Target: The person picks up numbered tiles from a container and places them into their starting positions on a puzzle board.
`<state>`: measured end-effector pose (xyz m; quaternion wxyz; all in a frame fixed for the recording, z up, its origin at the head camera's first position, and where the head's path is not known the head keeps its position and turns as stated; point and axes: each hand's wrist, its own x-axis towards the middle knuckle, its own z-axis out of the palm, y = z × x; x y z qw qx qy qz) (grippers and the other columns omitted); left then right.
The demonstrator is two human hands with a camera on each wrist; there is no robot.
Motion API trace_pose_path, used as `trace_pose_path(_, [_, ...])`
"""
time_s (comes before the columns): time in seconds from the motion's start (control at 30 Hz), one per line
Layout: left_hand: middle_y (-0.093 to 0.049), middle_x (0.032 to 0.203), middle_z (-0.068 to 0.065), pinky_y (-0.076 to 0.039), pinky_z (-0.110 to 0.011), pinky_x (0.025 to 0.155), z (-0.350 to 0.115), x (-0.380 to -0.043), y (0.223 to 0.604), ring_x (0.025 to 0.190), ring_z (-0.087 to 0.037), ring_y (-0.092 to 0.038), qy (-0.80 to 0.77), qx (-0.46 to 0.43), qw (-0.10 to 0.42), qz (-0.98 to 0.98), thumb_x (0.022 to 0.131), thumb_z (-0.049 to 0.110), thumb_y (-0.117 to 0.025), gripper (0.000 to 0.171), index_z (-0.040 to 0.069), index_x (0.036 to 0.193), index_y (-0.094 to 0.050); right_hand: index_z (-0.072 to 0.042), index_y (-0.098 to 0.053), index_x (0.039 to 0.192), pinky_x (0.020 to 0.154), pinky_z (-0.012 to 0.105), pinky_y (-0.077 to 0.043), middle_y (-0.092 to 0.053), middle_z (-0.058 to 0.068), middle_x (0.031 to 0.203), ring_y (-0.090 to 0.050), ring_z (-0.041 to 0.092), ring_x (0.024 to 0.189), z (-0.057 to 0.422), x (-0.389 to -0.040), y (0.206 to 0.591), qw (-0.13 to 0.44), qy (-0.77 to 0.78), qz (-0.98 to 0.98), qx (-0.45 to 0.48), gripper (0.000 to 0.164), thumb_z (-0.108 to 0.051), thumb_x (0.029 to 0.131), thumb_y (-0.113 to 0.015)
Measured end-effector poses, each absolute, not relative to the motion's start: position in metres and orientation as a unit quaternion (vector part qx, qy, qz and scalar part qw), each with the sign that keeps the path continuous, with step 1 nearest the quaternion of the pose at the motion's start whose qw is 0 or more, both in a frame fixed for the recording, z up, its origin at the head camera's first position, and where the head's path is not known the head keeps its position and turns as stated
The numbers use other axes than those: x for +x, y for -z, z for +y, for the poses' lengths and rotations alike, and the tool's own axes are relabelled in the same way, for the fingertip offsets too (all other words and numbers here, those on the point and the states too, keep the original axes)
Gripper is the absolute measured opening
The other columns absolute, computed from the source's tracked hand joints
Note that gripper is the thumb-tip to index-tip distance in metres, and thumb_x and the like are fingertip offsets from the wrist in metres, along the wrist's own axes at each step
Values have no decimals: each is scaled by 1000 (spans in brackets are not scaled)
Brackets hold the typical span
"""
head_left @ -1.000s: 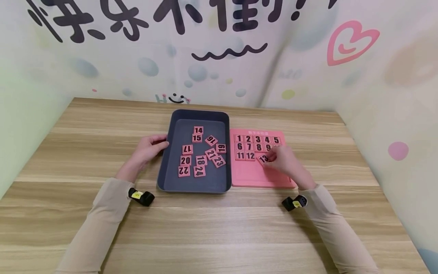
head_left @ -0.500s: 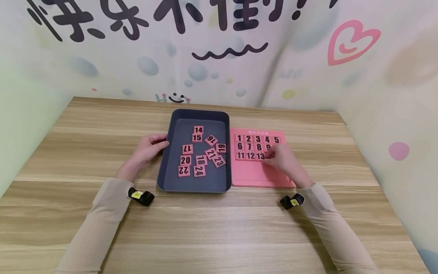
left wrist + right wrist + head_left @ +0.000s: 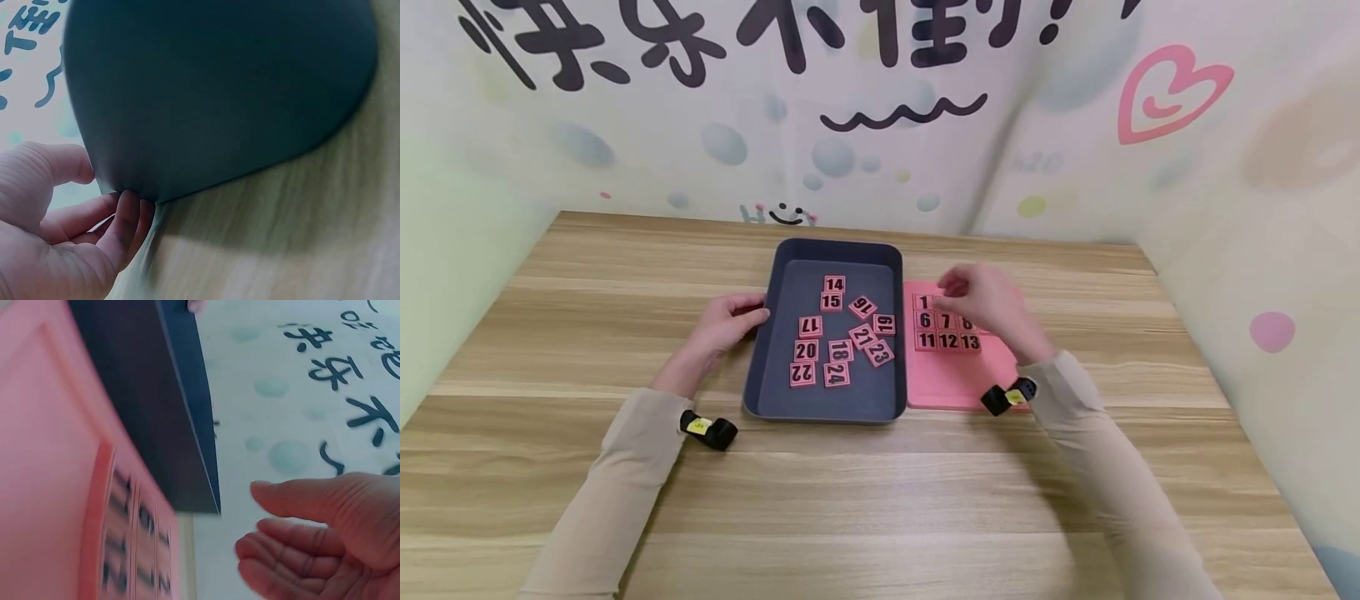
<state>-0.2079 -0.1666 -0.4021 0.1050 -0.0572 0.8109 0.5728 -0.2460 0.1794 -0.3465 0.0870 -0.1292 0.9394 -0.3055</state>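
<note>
A wood-grain tabletop point(image 3: 880, 517) meets a lettered wall point(image 3: 662, 133). The slate-grey tray point(image 3: 865, 400) holds eleven loose pink number tiles point(image 3: 806, 351), their bold black numerals thinly outlined, several askew or upside down, with tile 14 point(image 3: 835, 284) toward 12 o'clock and tile 24 point(image 3: 837, 374) toward 6. At the tray's 9 o'clock, the left hand point(image 3: 722, 327) touches its side with thumb and bent fingers; whether they clamp it cannot be told. At 3 o'clock, the pink puzzle board point(image 3: 947, 383) bears neat rows ending at tile 13 point(image 3: 970, 342); over its 12 o'clock side hovers the right hand point(image 3: 988, 302), thumb and fingers apart.
</note>
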Motion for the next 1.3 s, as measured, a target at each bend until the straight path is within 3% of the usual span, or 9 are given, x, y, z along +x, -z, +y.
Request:
trace_pose_path(0.17, [-46, 137, -23, -33, -39, 105, -166, -208, 402, 126, -30, -39, -576, -62, 108, 808, 93, 7, -54, 44, -8, 133, -46, 3, -64, 107, 78, 32, -51, -66, 13, 97, -61, 24, 88, 139, -263, 349, 81, 363, 914, -161, 29, -12, 82, -72])
trace_pose_path(0.53, [-44, 138, -22, -32, -39, 105, -166, -208, 401, 128, -29, -38, -581, -62, 113, 804, 94, 8, -53, 44, -7, 134, -45, 0, -64, 110, 80, 29, -49, -64, 9, 100, -58, 20, 89, 85, -294, 366, 131, 438, 876, -152, 31, -12, 83, -72])
trace_pose_path(0.8, [-44, 139, -22, -37, -33, 100, -167, -208, 401, 124, -28, -42, -581, -65, 120, 802, 94, 9, -53, 45, -6, 135, -44, 0, -65, 112, 80, 28, -50, -64, 11, 103, -58, 20, 89, 66, -304, 376, 153, 453, 869, -129, 31, -8, 83, -70])
trace_pose_path(1.1, [-45, 137, -24, -32, -39, 105, -167, -208, 402, 126, -30, -39, -576, -58, 106, 809, 93, 7, -53, 44, -9, 133, -45, -3, -68, 107, 77, 26, -48, -65, 11, 102, -57, 18, 88, 58, -308, 392, 155, 439, 878, -112, 25, -1, 82, -68])
trace_pose_path(1.3, [-45, 137, -24, -34, -35, 103, -167, -207, 401, 126, -30, -39, -581, -57, 107, 805, 93, 7, -53, 44, -9, 134, -44, -4, -68, 108, 78, 26, -45, -64, 10, 103, -53, 19, 89, 57, -310, 396, 161, 415, 886, -127, 28, 2, 81, -68])
